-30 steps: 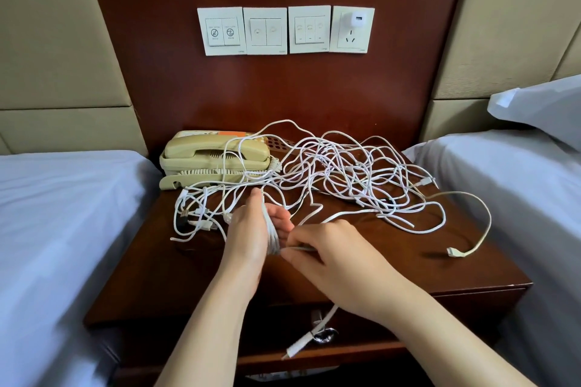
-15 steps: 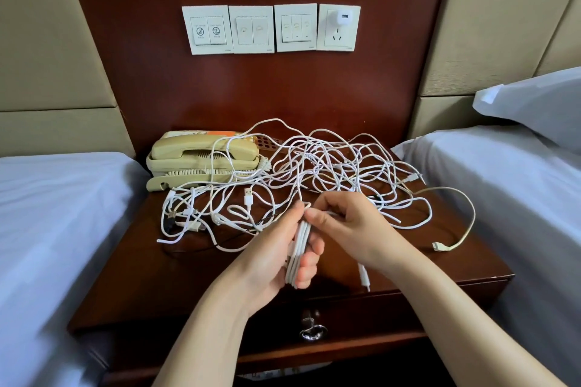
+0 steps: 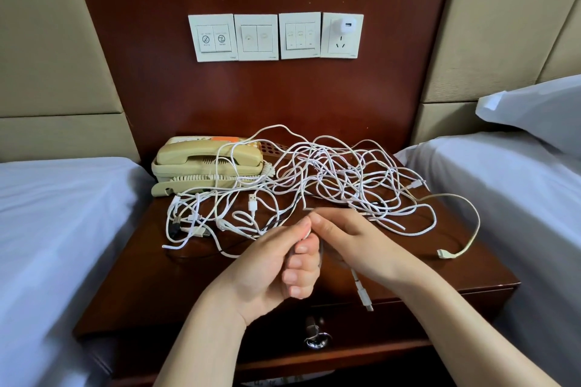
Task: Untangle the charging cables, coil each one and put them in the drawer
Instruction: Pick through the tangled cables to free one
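Note:
A big tangle of white charging cables point(image 3: 339, 179) sprawls over the dark wooden nightstand point(image 3: 157, 286). My left hand point(image 3: 276, 267) is closed around a small coil of white cable, fingers curled over it. My right hand point(image 3: 349, 239) touches it from the right and pinches the same cable at the coil's top. That cable's plug end point(image 3: 364, 295) dangles below my right hand, over the drawer front. The drawer point(image 3: 377, 333) beneath is shut, with a metal ring pull point(image 3: 316, 339). A cream cable with a flat plug point(image 3: 443, 253) lies at the right.
A beige telephone point(image 3: 207, 166) stands at the back left of the nightstand, with cables draped over it. Wall switches and a socket with a white charger point(image 3: 344, 27) are on the wooden panel. Beds with white sheets flank the nightstand; a pillow point(image 3: 534, 110) is at the right.
Both hands rose and moved toward the tangle, staying together. The left hand closed tighter on the coil, and the dangling plug end has shortened, now hanging higher.

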Demonstrator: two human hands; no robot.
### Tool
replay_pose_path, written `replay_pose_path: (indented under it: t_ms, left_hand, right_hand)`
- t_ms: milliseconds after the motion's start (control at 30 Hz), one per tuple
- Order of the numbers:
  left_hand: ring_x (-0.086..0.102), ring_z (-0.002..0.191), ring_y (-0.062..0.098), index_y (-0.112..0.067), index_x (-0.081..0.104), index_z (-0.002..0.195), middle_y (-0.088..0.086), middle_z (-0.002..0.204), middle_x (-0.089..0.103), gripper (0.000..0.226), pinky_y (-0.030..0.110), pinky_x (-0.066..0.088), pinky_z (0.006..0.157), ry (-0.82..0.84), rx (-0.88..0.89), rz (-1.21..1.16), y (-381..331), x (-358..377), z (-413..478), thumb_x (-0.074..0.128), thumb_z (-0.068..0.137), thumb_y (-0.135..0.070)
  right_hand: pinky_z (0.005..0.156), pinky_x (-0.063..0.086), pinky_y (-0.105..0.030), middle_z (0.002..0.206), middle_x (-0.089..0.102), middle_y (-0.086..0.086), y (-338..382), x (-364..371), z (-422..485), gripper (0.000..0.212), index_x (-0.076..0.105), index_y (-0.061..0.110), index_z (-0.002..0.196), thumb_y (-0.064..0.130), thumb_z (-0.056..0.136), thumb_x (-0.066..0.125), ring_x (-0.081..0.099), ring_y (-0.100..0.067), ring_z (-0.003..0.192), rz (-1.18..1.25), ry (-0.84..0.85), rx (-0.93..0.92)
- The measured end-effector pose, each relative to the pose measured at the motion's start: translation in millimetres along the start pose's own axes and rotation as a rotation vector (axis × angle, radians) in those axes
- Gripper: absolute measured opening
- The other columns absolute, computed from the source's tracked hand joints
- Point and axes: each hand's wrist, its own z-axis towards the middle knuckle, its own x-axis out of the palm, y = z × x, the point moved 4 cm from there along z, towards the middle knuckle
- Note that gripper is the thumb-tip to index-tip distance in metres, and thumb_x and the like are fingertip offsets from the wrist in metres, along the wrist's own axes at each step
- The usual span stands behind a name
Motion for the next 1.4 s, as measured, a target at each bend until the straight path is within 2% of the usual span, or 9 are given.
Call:
replay_pose_path:
  t_ms: [133, 300, 667, 833, 933, 1000, 1100, 1267, 1400]
  left_hand:
    - [0.033, 0.034, 0.007, -0.015, 0.043, 0.049, -0.003, 0.046, 0.032, 0.045, 0.017, 0.031, 0.035, -0.075, -0.029, -0.038, 0.9, 0.5, 1.7, 0.041, 0.088, -0.039]
    - [0.024, 0.027, 0.005, -0.010, 0.037, 0.058, -0.003, 0.039, 0.030, 0.050, 0.012, 0.020, 0.031, -0.447, 0.048, 0.090, 0.5, -11.8, 12.2, 0.037, 0.099, -0.038]
    - [0.030, 0.027, 0.008, -0.006, 0.046, 0.064, -0.002, 0.038, 0.037, 0.044, 0.013, 0.024, 0.031, -0.657, 0.073, 0.193, 7.0, -20.2, 10.5, 0.038, 0.101, -0.028]
    - [0.055, 0.064, 0.006, -0.013, 0.060, 0.078, -0.008, 0.066, 0.059, 0.034, 0.020, 0.039, 0.058, -0.813, 0.439, 0.720, -5.6, -13.9, 5.5, 0.038, 0.099, -0.028]
    - [0.060, 0.068, 0.001, -0.022, 0.059, 0.076, -0.006, 0.070, 0.063, 0.039, 0.020, 0.045, 0.068, -0.746, 0.438, 0.658, 2.4, -7.4, 10.1, 0.031, 0.096, -0.041]
    - [0.064, 0.057, 0.020, -0.013, 0.062, 0.080, 0.009, 0.066, 0.066, 0.051, 0.033, 0.051, 0.057, -0.752, 0.402, 0.569, 6.2, -7.4, 13.0, 0.028, 0.093, -0.048]
    - [0.051, 0.037, 0.019, -0.002, 0.057, 0.068, 0.011, 0.051, 0.056, 0.055, 0.027, 0.040, 0.040, -0.846, 0.439, 0.542, -0.1, -6.0, 6.9, 0.029, 0.098, -0.039]
    - [0.050, 0.047, 0.022, -0.009, 0.053, 0.054, 0.001, 0.052, 0.054, 0.053, 0.030, 0.036, 0.051, -0.931, 0.450, 0.615, -13.8, -22.1, -0.2, 0.039, 0.097, -0.036]
    - [0.057, 0.052, 0.027, -0.007, 0.051, 0.054, 0.004, 0.052, 0.049, 0.050, 0.015, 0.032, 0.033, -0.837, 0.399, 0.603, -17.1, -25.8, -3.0, 0.045, 0.097, -0.031]
  right_hand:
    - [0.054, 0.033, -0.024, 0.057, 0.042, 0.011, -1.9, -0.6, 1.7, 0.036, 0.049, 0.021, 0.064, 0.034, 0.097, 0.044, 0.037, -0.001, 0.057, -0.217, -0.113, -0.095]
    - [0.051, 0.032, -0.031, 0.052, 0.044, -0.005, -6.2, 3.0, -0.4, 0.045, 0.052, 0.006, 0.065, 0.043, 0.089, 0.045, 0.038, -0.018, 0.051, -0.387, -0.367, -0.144]
    - [0.059, 0.042, -0.041, 0.060, 0.058, -0.007, -9.7, 11.1, 3.3, 0.054, 0.058, 0.007, 0.070, 0.056, 0.089, 0.045, 0.052, -0.023, 0.058, -0.384, -0.249, -0.106]
    - [0.049, 0.029, -0.021, 0.049, 0.044, 0.007, -6.3, 3.0, 1.9, 0.040, 0.048, 0.017, 0.059, 0.038, 0.093, 0.051, 0.037, -0.008, 0.048, -0.346, -0.438, -0.146]
    - [0.048, 0.024, -0.019, 0.048, 0.039, 0.008, -6.4, -4.8, 0.4, 0.039, 0.040, 0.017, 0.057, 0.035, 0.091, 0.047, 0.031, -0.008, 0.048, -0.287, -0.578, -0.139]
    - [0.049, 0.025, -0.025, 0.049, 0.036, 0.006, -7.8, -4.4, -1.4, 0.041, 0.036, 0.015, 0.058, 0.038, 0.091, 0.045, 0.029, -0.007, 0.049, -0.244, -0.647, -0.132]
    - [0.048, 0.023, -0.020, 0.048, 0.036, 0.010, -4.9, 2.7, -2.8, 0.040, 0.034, 0.020, 0.056, 0.035, 0.092, 0.045, 0.028, -0.005, 0.048, -0.187, -0.680, -0.143]
    - [0.050, 0.021, -0.022, 0.051, 0.029, 0.008, -4.2, 8.1, 1.4, 0.046, 0.035, 0.014, 0.057, 0.030, 0.098, 0.045, 0.025, -0.005, 0.052, -0.151, -0.506, -0.116]
    - [0.050, 0.023, -0.027, 0.049, 0.031, 0.007, -1.2, -5.0, 0.5, 0.046, 0.049, 0.000, 0.059, 0.027, 0.096, 0.051, 0.026, -0.007, 0.050, -0.194, -0.471, -0.157]
